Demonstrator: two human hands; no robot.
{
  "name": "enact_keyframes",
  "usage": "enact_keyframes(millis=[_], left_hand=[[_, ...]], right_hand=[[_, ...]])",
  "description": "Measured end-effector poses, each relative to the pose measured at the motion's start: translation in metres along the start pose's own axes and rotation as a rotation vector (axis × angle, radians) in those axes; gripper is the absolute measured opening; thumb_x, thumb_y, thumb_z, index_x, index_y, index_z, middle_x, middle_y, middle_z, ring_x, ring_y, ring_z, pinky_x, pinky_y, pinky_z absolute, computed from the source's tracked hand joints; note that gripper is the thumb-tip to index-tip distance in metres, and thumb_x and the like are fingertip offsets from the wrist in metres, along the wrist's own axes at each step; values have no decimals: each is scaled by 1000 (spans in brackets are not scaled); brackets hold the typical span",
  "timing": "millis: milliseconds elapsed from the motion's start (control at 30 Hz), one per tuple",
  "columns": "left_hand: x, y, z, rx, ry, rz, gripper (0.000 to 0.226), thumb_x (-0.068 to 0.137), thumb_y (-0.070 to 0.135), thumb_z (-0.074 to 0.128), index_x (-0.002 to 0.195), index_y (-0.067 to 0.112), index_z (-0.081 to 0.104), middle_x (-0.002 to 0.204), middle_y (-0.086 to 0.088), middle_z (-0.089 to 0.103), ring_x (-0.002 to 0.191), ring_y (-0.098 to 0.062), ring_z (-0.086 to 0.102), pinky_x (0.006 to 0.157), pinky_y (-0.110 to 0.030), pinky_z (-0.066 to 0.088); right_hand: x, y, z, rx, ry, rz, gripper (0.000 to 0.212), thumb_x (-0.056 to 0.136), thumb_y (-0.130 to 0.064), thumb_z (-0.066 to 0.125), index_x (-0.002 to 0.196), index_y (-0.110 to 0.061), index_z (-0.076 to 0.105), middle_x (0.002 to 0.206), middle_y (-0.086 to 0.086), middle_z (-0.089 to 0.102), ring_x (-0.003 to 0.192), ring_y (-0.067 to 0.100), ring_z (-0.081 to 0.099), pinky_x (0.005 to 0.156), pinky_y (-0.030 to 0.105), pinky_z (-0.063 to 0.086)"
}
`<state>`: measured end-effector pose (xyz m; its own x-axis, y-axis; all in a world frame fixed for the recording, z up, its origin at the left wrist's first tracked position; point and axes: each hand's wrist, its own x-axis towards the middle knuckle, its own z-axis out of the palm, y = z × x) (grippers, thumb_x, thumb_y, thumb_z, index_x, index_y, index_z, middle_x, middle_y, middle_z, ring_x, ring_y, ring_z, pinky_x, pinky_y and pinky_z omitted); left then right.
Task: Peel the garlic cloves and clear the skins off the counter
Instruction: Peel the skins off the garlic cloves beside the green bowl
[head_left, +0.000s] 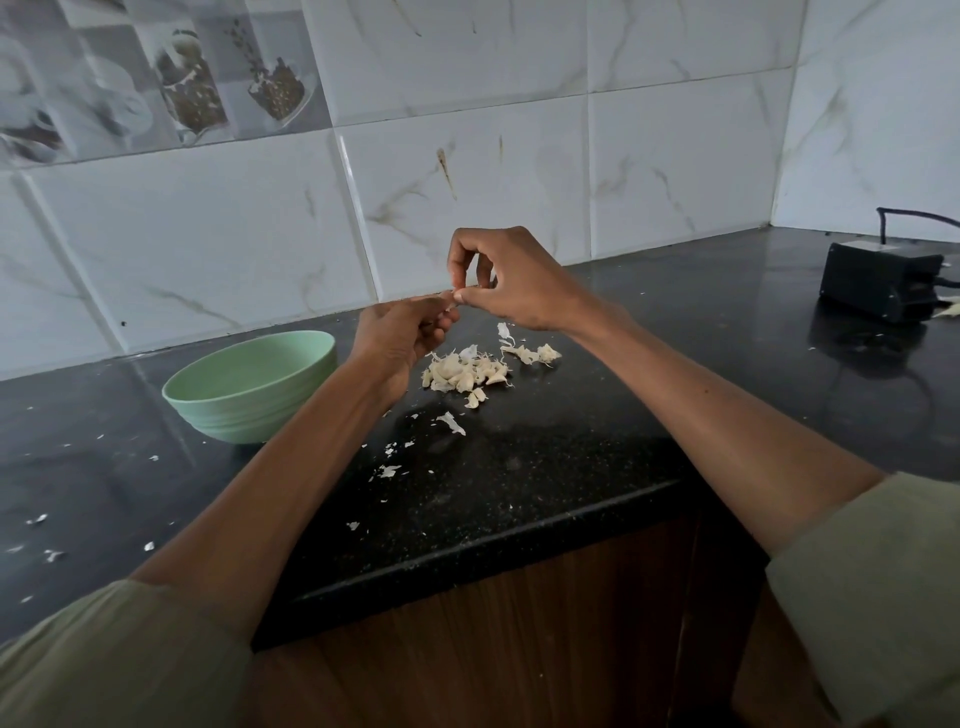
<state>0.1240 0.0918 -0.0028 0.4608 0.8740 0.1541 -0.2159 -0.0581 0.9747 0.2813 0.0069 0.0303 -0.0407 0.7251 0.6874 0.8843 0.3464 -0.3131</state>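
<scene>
White marble-patterned wall tiles (467, 171) rise behind a glossy black speckled stone counter (519, 467), which ends at a rounded front edge above a brown wooden cabinet front (519, 649). Both of the person's forearms reach out over the counter from pale olive sleeves (872, 597). The left hand (400, 332) and the right hand (511, 283) meet in the air above the counter, fingertips touching. The left hand's fingers are curled round a small garlic clove (448, 301), of which only a pale sliver shows, while the right hand's thumb and forefinger pinch at the clove's end; how much skin remains on it cannot be told. Just below the hands, on the counter, lies a loose pile of cream-coloured garlic cloves (465, 374), some with papery skin curling off them, and a smaller cluster of cloves and skin (535, 354) sits just beside it on the right. Thin white flakes of garlic skin (451, 423) are scattered over the counter in front of the pile and out toward the left edge. A pale green round plastic bowl (249, 389) stands on the counter left of the pile, partly behind the left forearm. At the far right, near the corner of the walls, rests a black box-shaped power adapter (878, 283) with a dark cable (914, 214) leading off it.
</scene>
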Motion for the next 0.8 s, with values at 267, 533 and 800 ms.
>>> enact_keyframes(millis=[267, 533, 800], left_hand=[[-1, 2, 4, -108, 20, -46, 23, 95, 3, 73, 115, -9, 70, 76, -8, 72, 59, -6, 52, 48, -14, 40], [1, -1, 6, -164, 31, -114, 12, 97, 2, 70, 107, -3, 70, 77, -5, 67, 57, -4, 47, 44, -14, 36], [2, 2, 6, -241, 97, -101, 2, 100, 2, 65, 99, 3, 66, 69, -2, 62, 52, -3, 45, 45, -15, 37]], right_hand=[[1, 5, 6, -3, 12, 52, 15, 86, -7, 72, 87, -17, 62, 81, -6, 68, 61, 6, 51, 59, 22, 44], [1, 3, 7, 26, 16, 79, 18, 86, -8, 71, 83, -22, 61, 80, -12, 68, 60, 3, 53, 60, 22, 45], [1, -2, 13, 113, -21, 82, 22, 84, -12, 78, 84, -20, 58, 84, -7, 72, 59, 2, 50, 58, 21, 44]])
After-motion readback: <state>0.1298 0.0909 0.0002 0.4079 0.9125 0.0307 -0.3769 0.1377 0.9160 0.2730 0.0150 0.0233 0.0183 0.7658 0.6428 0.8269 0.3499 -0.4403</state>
